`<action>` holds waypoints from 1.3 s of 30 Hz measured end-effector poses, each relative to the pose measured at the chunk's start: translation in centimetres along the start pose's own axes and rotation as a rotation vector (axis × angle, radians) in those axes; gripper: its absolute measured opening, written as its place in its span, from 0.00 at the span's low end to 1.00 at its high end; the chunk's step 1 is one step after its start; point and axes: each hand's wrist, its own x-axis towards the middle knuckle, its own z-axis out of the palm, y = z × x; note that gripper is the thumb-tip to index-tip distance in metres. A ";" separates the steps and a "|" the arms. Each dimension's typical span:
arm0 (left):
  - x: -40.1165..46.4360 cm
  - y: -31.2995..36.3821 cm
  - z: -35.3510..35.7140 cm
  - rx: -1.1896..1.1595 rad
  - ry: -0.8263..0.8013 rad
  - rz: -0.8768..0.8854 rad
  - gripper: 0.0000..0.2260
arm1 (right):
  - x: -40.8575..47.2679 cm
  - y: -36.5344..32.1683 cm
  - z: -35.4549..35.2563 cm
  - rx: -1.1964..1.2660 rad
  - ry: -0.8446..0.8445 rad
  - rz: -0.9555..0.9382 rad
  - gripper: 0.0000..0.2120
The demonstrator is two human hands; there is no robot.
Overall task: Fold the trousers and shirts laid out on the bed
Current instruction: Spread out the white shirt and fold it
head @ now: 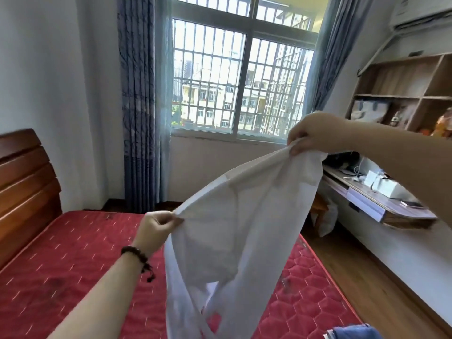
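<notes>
A thin white garment hangs in the air above the red quilted mattress. My left hand, with a dark bead bracelet on its wrist, pinches one end of the garment's upper edge. My right hand is raised higher and grips the other end of that edge. The cloth slopes up from left to right and droops in loose folds below the frame's bottom. I cannot tell whether it is a shirt or trousers. A blue folded cloth shows at the bottom right corner of the bed.
A dark wooden headboard stands at the left. Ahead is a barred window between blue curtains. A desk with clutter and wooden shelves run along the right wall, with a strip of wooden floor beside the bed.
</notes>
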 end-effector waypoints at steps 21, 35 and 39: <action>-10.8 -0.3 -6.6 0.604 0.054 0.048 0.07 | -7.7 -5.2 7.5 0.238 0.150 -0.013 0.06; -31.8 2.8 -6.6 0.521 0.336 -0.215 0.08 | -29.1 -9.8 6.1 0.303 0.371 -0.063 0.03; -37.4 3.6 -7.5 0.079 0.249 -0.397 0.10 | -34.1 -10.2 6.6 0.301 0.279 0.021 0.05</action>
